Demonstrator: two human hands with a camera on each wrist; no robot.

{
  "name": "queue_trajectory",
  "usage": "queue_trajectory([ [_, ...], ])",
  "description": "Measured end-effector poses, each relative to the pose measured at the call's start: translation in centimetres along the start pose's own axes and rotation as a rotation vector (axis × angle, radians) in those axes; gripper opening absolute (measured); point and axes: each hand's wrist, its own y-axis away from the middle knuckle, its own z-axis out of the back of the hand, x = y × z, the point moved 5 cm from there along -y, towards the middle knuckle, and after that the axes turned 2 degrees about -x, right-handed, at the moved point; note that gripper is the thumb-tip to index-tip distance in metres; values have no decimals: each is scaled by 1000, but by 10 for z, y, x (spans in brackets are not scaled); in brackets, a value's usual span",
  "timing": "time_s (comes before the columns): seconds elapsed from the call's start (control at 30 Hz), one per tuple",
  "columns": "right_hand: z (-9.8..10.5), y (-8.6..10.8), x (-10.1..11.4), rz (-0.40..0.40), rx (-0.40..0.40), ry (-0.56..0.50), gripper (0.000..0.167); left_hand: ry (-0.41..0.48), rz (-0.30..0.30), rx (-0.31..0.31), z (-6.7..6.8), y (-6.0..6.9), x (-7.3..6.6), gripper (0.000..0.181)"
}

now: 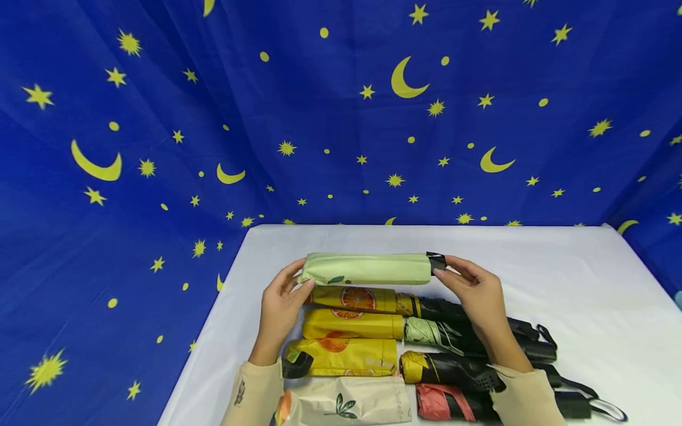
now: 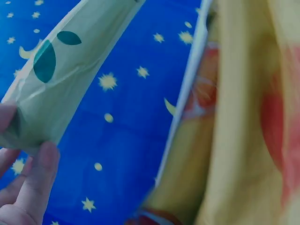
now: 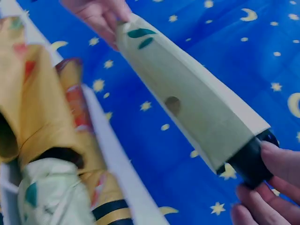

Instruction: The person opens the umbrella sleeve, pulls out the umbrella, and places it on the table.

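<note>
A folded umbrella (image 1: 373,268) in a pale green sleeve with dark green leaves is held level across the far part of the table, above the other umbrellas. My left hand (image 1: 279,310) pinches the sleeve's left end between thumb and fingers. At the other end, my right hand (image 1: 479,293) grips the short black handle (image 3: 248,161), which sticks out of the sleeve. The right wrist view shows the whole sleeve (image 3: 187,103) stretched between both hands. Nearest below it lies a yellow sleeve (image 1: 380,299) with an orange-slice print.
More yellow sleeves (image 1: 354,325) and a cream leaf-print sleeve (image 1: 367,402) lie in a column on the white table (image 1: 602,296). To their right are several black-handled umbrellas, one with red fabric (image 1: 444,402). A blue star-and-moon cloth (image 1: 341,118) hangs behind.
</note>
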Motion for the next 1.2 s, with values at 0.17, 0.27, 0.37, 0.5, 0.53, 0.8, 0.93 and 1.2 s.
queue_trajectory([
  [0.17,13,6,16,52,113,-201,42,179,29,80,-3,3,-12,56],
  [0.27,18,12,23,104,188,-305,36,277,78,170,-6,7,-15,54],
  [0.37,20,19,26,147,259,-339,33,318,109,231,-10,12,-16,49],
  [0.5,20,26,26,174,343,-341,34,361,99,277,-14,15,-17,51],
  [0.53,20,27,25,175,353,-337,34,375,93,287,-15,15,-17,53],
  [0.8,28,35,25,173,422,-287,38,358,46,394,-21,17,-19,49],
  [0.93,29,38,26,159,454,-222,40,324,61,449,-25,19,-19,54],
  [1.2,31,40,30,147,441,-121,42,302,76,462,-27,18,-20,46],
])
